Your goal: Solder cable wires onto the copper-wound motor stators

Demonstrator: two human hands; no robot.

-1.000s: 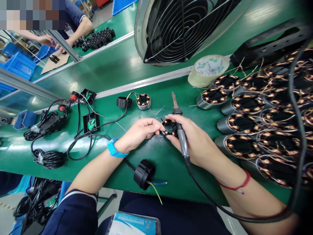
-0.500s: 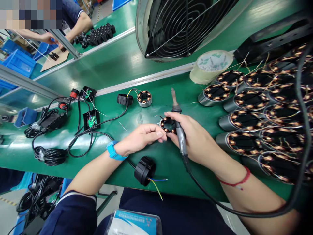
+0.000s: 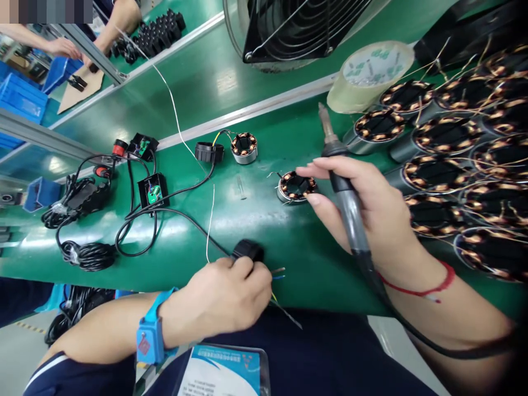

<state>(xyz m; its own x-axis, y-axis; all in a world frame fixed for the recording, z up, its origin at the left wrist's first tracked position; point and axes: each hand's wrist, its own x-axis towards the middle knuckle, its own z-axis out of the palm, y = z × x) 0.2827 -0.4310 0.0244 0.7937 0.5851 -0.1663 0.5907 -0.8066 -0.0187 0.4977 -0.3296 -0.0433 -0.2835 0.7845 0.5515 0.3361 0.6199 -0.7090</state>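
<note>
A tape roll (image 3: 357, 88) sits near a large fan (image 3: 305, 30), with blue bins (image 3: 23, 99) at far left.

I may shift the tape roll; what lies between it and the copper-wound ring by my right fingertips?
In the head view, the front of the soldering iron, held in the right hand, crosses that stretch; green tabletop shows on either side.
</note>
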